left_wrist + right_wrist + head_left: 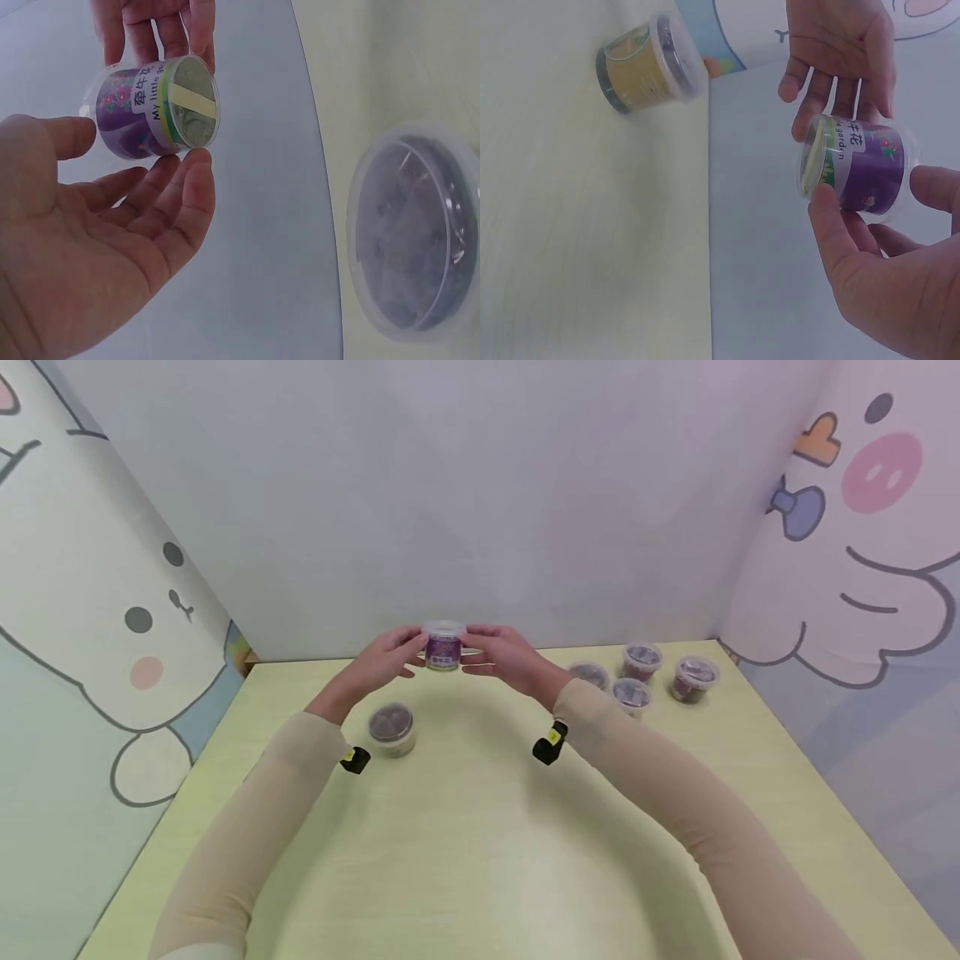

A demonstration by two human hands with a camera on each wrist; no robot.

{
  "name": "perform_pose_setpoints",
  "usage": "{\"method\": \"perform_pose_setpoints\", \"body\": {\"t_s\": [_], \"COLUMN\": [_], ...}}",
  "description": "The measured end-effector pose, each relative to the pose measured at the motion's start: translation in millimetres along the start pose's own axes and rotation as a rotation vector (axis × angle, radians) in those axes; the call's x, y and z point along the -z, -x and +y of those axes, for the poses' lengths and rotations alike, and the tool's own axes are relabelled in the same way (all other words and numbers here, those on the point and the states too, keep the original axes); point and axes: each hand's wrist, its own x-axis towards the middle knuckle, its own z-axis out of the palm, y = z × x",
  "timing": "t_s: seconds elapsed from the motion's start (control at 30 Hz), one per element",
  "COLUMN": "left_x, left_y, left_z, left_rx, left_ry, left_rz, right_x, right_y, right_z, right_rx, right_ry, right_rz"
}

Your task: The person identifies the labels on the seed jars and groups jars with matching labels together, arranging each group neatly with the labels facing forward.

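A small clear plastic cup (443,652) with a purple flower label reading "My little garden" is held up above the far part of the table, between both hands. My left hand (377,662) grips its left side, thumb toward the lid end and fingertips at the lower edge, as the left wrist view shows on the cup (127,112). My right hand (513,658) grips the opposite side in the same manner, thumb at one end of the cup (874,176) and fingers at the other. A strip of pale tape crosses its base.
A lidded cup with a yellow-brown label (641,75) stands on the table (450,827) near my left forearm. Several similar cups, one of them the rightmost cup (693,678), cluster at the back right, partly behind my right sleeve. A pale wall (480,510) rises behind the table.
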Motion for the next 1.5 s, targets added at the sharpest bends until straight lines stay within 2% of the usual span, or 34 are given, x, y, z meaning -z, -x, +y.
{"method": "perform_pose_setpoints", "body": {"t_s": [0.2,0.47,0.8,0.97,1.17,1.5], "left_x": [13.0,27.9,33.5,33.6,35.0,35.9], "left_y": [1.2,11.1,4.3,3.6,2.7,-5.0], "left_z": [-10.3,-26.2,-48.2,-62.0,-76.4,-91.9], "left_rx": [0.071,0.144,0.162,0.177,0.176,0.210], "left_ry": [-0.009,0.021,0.053,0.082,0.112,0.095], "left_rz": [0.007,-0.012,-0.030,-0.027,-0.046,-0.068], "right_x": [-17.7,-40.9,-48.3,-51.6,-55.4,-59.9], "right_y": [-20.2,-33.2,-50.1,-58.4,-65.6,-76.1], "right_z": [8.1,18.1,36.3,49.9,56.7,72.3], "right_rx": [-0.032,-0.057,-0.050,-0.042,-0.034,-0.041], "right_ry": [-0.049,-0.052,-0.042,0.006,0.062,0.132], "right_rz": [0.019,0.021,0.024,0.008,0.015,0.044]}}
